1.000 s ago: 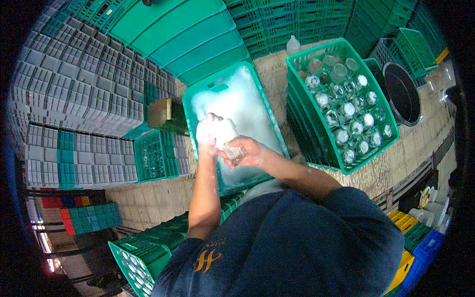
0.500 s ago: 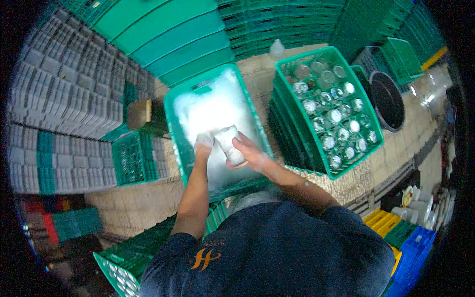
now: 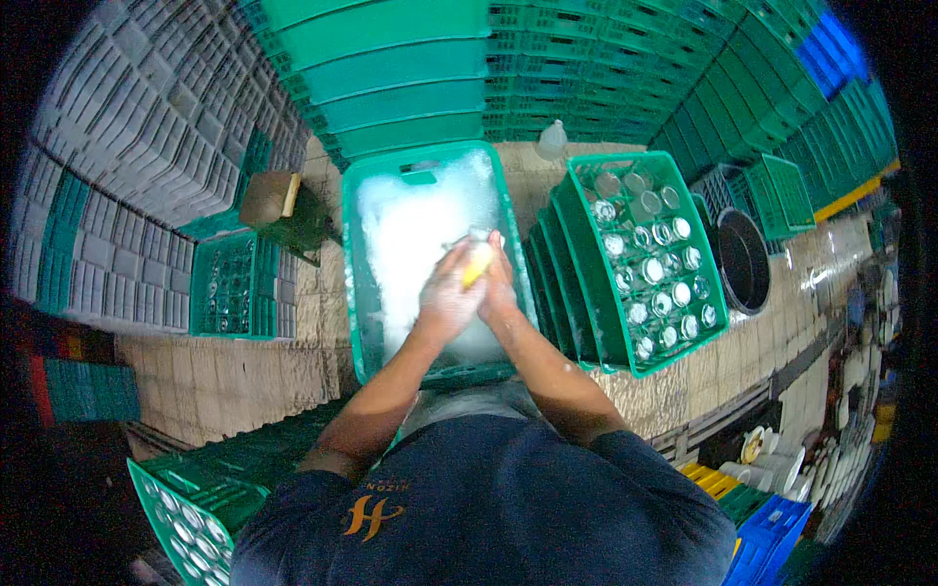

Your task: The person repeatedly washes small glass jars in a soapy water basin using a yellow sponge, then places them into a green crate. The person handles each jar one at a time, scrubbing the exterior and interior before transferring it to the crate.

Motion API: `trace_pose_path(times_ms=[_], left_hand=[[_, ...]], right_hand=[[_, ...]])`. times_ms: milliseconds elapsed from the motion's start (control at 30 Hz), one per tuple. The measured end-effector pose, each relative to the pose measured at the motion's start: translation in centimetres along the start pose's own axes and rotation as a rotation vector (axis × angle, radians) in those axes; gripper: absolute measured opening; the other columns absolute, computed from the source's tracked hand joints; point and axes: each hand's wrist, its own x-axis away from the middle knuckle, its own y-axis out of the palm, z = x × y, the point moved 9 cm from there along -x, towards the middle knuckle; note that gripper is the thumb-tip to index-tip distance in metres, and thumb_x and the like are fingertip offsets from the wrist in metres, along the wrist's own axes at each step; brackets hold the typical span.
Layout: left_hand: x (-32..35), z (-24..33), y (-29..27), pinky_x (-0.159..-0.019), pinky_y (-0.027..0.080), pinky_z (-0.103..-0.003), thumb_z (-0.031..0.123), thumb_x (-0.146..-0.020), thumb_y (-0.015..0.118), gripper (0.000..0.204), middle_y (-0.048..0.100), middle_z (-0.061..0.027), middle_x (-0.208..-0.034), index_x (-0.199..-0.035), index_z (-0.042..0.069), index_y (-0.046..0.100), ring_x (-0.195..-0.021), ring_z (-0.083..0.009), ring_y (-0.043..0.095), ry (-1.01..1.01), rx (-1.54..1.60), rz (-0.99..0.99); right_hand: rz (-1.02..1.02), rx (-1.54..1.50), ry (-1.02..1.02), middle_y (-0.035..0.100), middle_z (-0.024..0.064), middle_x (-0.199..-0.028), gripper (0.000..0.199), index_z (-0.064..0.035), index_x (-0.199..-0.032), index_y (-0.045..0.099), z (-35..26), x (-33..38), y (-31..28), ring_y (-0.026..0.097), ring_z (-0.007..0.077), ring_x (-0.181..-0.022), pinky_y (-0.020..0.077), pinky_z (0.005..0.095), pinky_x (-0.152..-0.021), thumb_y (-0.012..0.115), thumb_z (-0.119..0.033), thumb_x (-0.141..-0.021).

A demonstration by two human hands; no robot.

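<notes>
One sponge (image 3: pixel 477 265) sits above the tub (image 3: pixel 353 293), gripped by fingers of the left hand (image 3: pixel 449 295); right hand (image 3: pixel 500 285) adjoins it, finger grip indeterminable; position over suds (image 3: pixel 401 239) presumably limits spillage; crate (image 3: pixel 681 354) stands right, likely for reach.

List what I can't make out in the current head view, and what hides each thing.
All in the head view:
- Full shape of the yellow item: partly covered by the left hand and right hand.
- Bottom of the green tub: under white foam.
- Inside of the black bucket: too dark.
- Part of the lower-left green crate: behind the dark shirt.
</notes>
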Motion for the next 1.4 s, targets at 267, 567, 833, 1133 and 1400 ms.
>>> trace_pose_path(times_ms=[267,567,833,1133,1400], left_hand=[[-3.1,0.3,-4.5,-0.074,0.055,-0.043,0.028,-0.092,0.06,0.028,0.073,-0.0166,-0.092,-0.107,0.006,0.07,-0.088,-0.0333,0.071,0.118,-0.339,0.01],[-3.0,4.5,-8.4,-0.088,0.055,-0.045,0.021,-0.095,0.059,0.033,0.07,-0.0148,-0.117,-0.126,0.01,0.066,-0.107,-0.0357,0.068,0.393,-0.256,0.104],[-6.1,-6.7,-4.7,-0.08,0.056,-0.042,0.031,-0.097,0.058,0.025,0.071,-0.013,-0.111,-0.104,0.01,0.071,-0.09,-0.035,0.07,-0.183,-0.194,-0.262],[4.4,-22.4,6.1,-0.09,0.053,-0.049,0.029,-0.096,0.055,0.033,0.068,-0.0182,-0.113,-0.12,0.008,0.063,-0.111,-0.0378,0.064,-0.524,-0.325,-0.499],[15.4,-22.5,10.6,-0.095,0.052,-0.047,0.022,-0.092,0.064,0.044,0.063,-0.0204,-0.129,-0.133,0.009,0.057,-0.117,-0.0372,0.062,-0.61,-0.191,-1.183]], right_hand=[[-0.719,-0.812,0.158,0.064,0.0086,-0.118,0.065,-0.0076,-0.134,0.056,3.5,2.4,11.3,0.062,0.0253,-0.105,0.049,0.0379,-0.095,0.039,-0.063,-0.102],[-0.404,-1.404,0.764,0.065,0.0083,-0.117,0.064,-0.0106,-0.134,0.055,6.0,3.8,13.0,0.062,0.0247,-0.106,0.0491,0.0374,-0.094,0.043,-0.064,-0.1],[-0.322,-0.26,0.469,0.065,0.0082,-0.103,0.072,-0.0103,-0.127,0.057,8.3,3.7,8.7,0.064,0.0224,-0.084,0.0548,0.0412,-0.069,0.04,-0.073,-0.096],[-0.041,-0.07,0.109,0.063,0.0052,-0.11,0.056,-0.008,-0.134,0.052,6.6,2.7,0.6,0.062,0.0178,-0.096,0.0553,0.0362,-0.083,0.062,-0.049,-0.098],[-0.017,-0.147,-0.01,0.046,0.0155,-0.145,0.086,-0.0062,-0.151,0.033,5.3,2.3,-4.3,0.047,0.0298,-0.131,0.0412,0.0484,-0.109,0.048,-0.069,-0.096]])
